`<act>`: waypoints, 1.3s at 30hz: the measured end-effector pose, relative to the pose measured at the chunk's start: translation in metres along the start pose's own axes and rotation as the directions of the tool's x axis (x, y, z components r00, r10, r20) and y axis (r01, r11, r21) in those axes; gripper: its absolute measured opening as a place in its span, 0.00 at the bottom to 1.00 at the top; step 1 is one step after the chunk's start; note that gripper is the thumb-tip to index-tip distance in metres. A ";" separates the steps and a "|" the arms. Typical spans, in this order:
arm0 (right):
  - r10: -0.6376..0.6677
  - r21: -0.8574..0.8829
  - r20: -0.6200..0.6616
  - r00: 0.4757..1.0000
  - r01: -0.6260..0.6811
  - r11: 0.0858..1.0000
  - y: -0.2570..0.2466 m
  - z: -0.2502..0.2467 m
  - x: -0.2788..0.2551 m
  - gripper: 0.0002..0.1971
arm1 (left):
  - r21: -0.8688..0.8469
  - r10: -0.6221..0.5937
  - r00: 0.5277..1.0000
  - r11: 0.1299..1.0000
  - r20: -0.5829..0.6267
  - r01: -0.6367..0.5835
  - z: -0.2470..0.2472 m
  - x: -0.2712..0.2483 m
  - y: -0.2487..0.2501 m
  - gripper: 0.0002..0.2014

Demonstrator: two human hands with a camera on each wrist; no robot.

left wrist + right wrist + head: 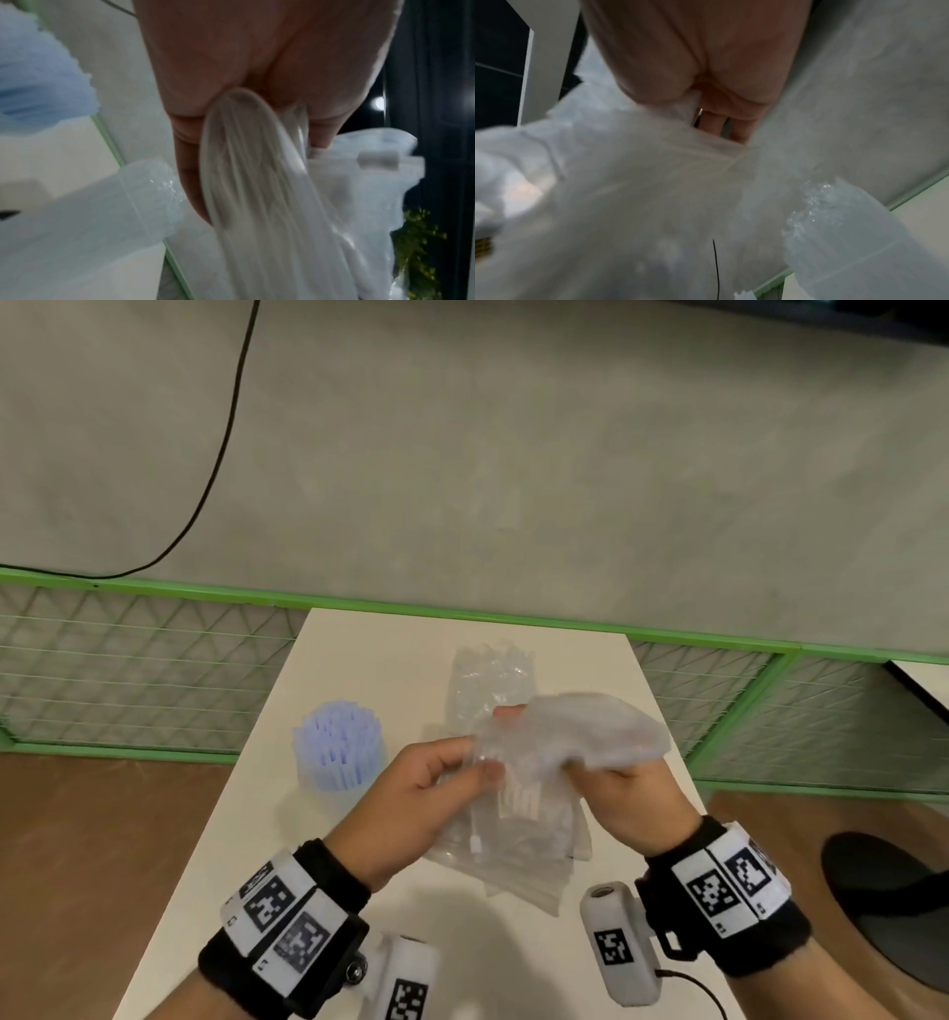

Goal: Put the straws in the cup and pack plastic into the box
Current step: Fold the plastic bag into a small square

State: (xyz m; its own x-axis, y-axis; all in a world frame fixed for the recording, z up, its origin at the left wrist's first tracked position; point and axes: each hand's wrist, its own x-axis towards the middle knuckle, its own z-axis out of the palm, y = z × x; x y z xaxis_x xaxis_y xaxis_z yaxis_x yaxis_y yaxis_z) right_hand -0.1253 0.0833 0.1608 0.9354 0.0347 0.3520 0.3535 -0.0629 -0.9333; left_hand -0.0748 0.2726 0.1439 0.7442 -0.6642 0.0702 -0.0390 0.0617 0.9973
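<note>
Grey concrete wall (513, 454) behind a green mesh fence (144, 670); brown floor either side of a white bench (359, 670) that carries all task items.

Plastic: a stack of clear flat bags (513, 845) lies on the bench in front of the person, with more clear plastic (488, 680) bunched just behind it. Above the stack, a crumpled sheet of clear plastic (590, 731) is held between the two hands. The left hand (411, 798) pinches its near edge between thumb and fingers; the wrist view shows the film gathered into the palm. The right hand (631, 793) has its fingers curled into the film from beneath, which drapes over and hides most of them.

Containers: one translucent cup (341, 762) stands upright on the bench, left of the bags and apart from them, already filled with a dense upright bundle of pale blue straws (336, 731). No loose straws seen. No box is identifiable in any view.

Risks, as judged:
- The film is thin and slippery; a loose pinch could let it slide out or spring back open.
- Static cling may lift bags from the stack with it.
- A leftward sweep of the left forearm could tip the cup, top-heavy with straws.
- The box's location is unconfirmed, so the packing path cannot be assessed.
</note>
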 end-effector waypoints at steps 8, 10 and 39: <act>-0.197 -0.477 0.192 0.961 0.267 0.837 0.006 -0.003 0.003 0.17 | -0.329 -0.095 0.994 0.938 0.053 0.107 -0.004 -0.002 0.010 0.19; -0.401 -0.716 0.324 0.857 0.499 0.488 0.010 -0.006 0.005 0.14 | -0.393 -0.104 0.989 0.910 0.101 0.136 -0.007 -0.003 0.012 0.17; 0.035 -0.227 -0.407 0.913 -0.138 0.964 0.031 0.041 0.009 0.21 | 0.011 0.131 0.989 0.991 -0.076 -0.130 -0.005 -0.006 0.006 0.37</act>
State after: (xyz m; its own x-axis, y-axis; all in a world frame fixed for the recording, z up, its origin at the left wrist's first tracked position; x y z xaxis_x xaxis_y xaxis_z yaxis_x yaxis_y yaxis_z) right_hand -0.1060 0.1224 0.1320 0.8701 -0.3769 0.3177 0.2141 -0.2916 -0.9323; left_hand -0.0760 0.2810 0.1491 0.7813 -0.5919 0.1981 -0.1429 0.1393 0.9799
